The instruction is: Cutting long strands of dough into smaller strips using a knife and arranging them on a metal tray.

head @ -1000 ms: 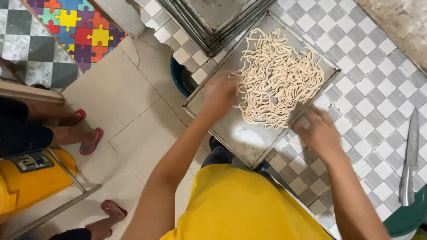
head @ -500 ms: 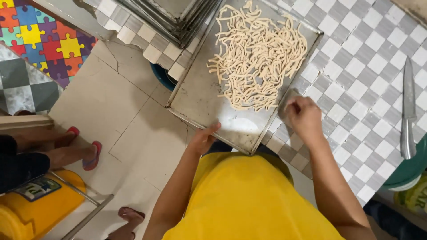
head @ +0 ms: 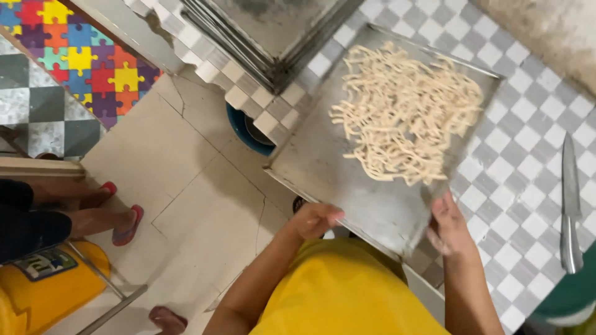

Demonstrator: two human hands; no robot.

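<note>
- Metal tray [head: 347,180] of pale dough strips [head: 406,115] lies on the checkered bench [head: 528,186], its near edge overhanging.
- Left hand [head: 316,218]: fingers curled under the tray's near edge.
- Right hand [head: 451,226]: fingers grasping the near corner.
- Knife [head: 570,205] lies apart, right.

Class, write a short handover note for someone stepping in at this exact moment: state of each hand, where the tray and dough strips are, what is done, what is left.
Left hand: at the near edge of the metal tray, fingers curled, apparently gripping it.
Right hand: at the tray's near right corner, blurred, so the grip is unclear.
The tray lies on the checkered counter, its near end overhanging the edge.
Done: pale dough strips are heaped on the tray's far half; the near half is bare.
Left: the tray is not lifted. A stack of trays sits beyond it, a knife to the right.
</note>
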